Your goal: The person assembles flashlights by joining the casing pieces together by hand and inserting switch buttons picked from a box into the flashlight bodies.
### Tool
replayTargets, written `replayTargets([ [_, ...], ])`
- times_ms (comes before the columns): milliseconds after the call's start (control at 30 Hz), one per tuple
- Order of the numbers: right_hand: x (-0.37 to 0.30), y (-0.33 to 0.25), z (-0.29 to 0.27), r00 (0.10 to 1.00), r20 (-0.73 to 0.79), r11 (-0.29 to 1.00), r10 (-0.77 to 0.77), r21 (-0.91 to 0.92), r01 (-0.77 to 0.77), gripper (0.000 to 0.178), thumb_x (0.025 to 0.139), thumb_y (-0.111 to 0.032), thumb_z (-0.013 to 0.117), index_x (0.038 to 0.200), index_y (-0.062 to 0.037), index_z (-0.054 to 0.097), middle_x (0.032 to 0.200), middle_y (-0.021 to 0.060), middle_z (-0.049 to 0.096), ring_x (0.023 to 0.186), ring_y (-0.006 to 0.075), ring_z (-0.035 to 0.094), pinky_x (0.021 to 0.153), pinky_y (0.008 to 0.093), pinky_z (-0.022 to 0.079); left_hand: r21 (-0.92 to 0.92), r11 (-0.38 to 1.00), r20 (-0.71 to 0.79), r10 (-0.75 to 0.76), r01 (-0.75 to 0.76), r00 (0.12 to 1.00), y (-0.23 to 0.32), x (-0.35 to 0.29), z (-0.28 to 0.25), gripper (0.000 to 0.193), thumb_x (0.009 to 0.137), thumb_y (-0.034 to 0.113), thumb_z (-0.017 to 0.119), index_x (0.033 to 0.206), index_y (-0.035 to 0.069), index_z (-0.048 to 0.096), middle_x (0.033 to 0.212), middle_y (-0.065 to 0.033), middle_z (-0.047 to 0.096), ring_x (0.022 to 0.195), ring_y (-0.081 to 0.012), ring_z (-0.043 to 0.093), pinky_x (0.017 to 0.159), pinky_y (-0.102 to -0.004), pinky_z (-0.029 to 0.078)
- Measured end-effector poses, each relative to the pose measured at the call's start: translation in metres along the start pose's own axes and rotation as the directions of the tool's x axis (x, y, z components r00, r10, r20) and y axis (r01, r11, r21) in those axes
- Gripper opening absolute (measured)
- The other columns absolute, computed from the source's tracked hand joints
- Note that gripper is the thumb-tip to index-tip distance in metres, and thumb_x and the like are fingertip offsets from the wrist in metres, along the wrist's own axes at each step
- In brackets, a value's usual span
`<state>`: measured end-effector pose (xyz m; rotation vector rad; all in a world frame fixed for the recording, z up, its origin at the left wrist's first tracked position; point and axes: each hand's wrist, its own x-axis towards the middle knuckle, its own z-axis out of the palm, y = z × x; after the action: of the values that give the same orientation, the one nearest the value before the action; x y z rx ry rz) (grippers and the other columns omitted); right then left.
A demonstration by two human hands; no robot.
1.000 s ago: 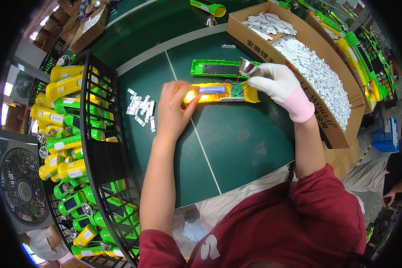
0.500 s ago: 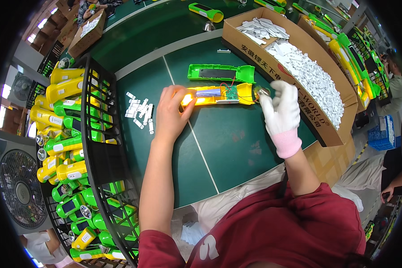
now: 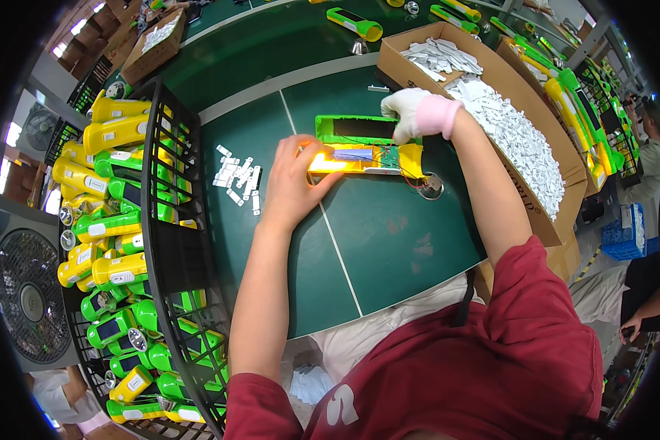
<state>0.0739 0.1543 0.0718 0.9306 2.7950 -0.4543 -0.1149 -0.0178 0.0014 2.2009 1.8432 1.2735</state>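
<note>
My bare left hand (image 3: 292,180) is closed around the left end of a yellow flashlight half-shell (image 3: 407,163), which lies open side up. A light glows orange beside its fingers. In this shell sit a bluish-purple cylindrical cell (image 3: 352,155) and a green circuit board (image 3: 390,156) with thin wires. Just beyond lies a green half-shell (image 3: 328,129) with a dark panel. My right hand (image 3: 416,115), in a white glove with a pink cuff, pinches the green shell's right end. A shiny round reflector (image 3: 432,186) rests on the table by the yellow shell's right end.
Several small white strips (image 3: 235,176) lie left of my left hand. A black crate (image 3: 170,253) full of yellow and green flashlights stands at the left. A cardboard box (image 3: 484,147) of white pieces stands at the right. More flashlights (image 3: 356,24) lie beyond the table's far edge.
My right hand has let go of the reflector, now lying on the table, and moved left and away from me onto the green half-shell. My left hand stays on the yellow shell.
</note>
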Motion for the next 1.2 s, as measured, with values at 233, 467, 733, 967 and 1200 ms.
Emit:
replayTargets([
  [233,-0.033,-0.028,0.008,0.971,-0.199,0.987,0.132,-0.069,-0.148,0.026,0.070,-0.015,0.060,0.094,-0.0066,0.056,0.090,0.0150,0.062,0.089,0.0327,0.061,0.075,0.0414,0.048,-0.017,1.000,0.025,-0.024,0.024,0.999,-0.004,-0.003,0.001,0.035,0.066,0.019,0.078,0.095,0.007,0.060,0.099,-0.0096,0.055,0.097,-0.0273,0.053,0.083,-0.0361,0.045],
  [467,-0.066,-0.029,-0.007,0.990,-0.125,0.970,-0.064,0.226,0.091,0.029,0.076,-0.023,0.059,0.095,-0.0032,0.052,0.087,0.0165,0.061,0.080,0.0322,0.059,0.072,0.0375,0.047,-0.006,1.000,0.010,-0.010,0.010,1.000,-0.003,-0.002,-0.001,0.037,0.065,0.018,0.077,0.096,0.005,0.060,0.102,-0.0095,0.056,0.100,-0.0277,0.052,0.083,-0.0364,0.046],
  [733,-0.065,-0.028,0.004,0.992,-0.112,0.997,0.057,-0.054,-0.063,0.031,0.077,-0.020,0.061,0.104,-0.0053,0.058,0.093,0.0149,0.063,0.090,0.0339,0.060,0.078,0.0383,0.048,-0.018,1.000,-0.004,0.019,-0.019,1.000,0.001,0.002,-0.001,0.038,0.064,0.015,0.078,0.096,0.006,0.059,0.119,-0.0060,0.056,0.105,-0.0264,0.052,0.088,-0.0356,0.045],
  [967,-0.086,-0.069,-0.003,0.978,-0.109,0.961,0.179,-0.193,-0.197,0.035,0.078,-0.020,0.060,0.110,-0.0056,0.056,0.094,0.0148,0.061,0.090,0.0322,0.060,0.078,0.0403,0.048,-0.069,0.998,0.033,-0.002,0.005,0.999,-0.002,-0.002,-0.001,0.037,0.063,0.012,0.078,0.095,0.007,0.059,0.118,-0.0058,0.057,0.107,-0.0263,0.051,0.088,-0.0354,0.045],
  [1200,-0.100,-0.043,0.015,0.865,-0.462,0.919,0.195,0.395,0.004,0.029,0.083,-0.021,0.050,0.102,0.0001,0.059,0.086,0.0181,0.063,0.074,0.0309,0.062,0.070,0.0357,0.049,-0.024,0.997,0.004,0.076,-0.076,0.997,-0.001,0.002,-0.002,0.036,0.066,0.010,0.076,0.097,0.006,0.058,0.122,-0.0067,0.055,0.108,-0.0273,0.050,0.089,-0.0351,0.045],
])
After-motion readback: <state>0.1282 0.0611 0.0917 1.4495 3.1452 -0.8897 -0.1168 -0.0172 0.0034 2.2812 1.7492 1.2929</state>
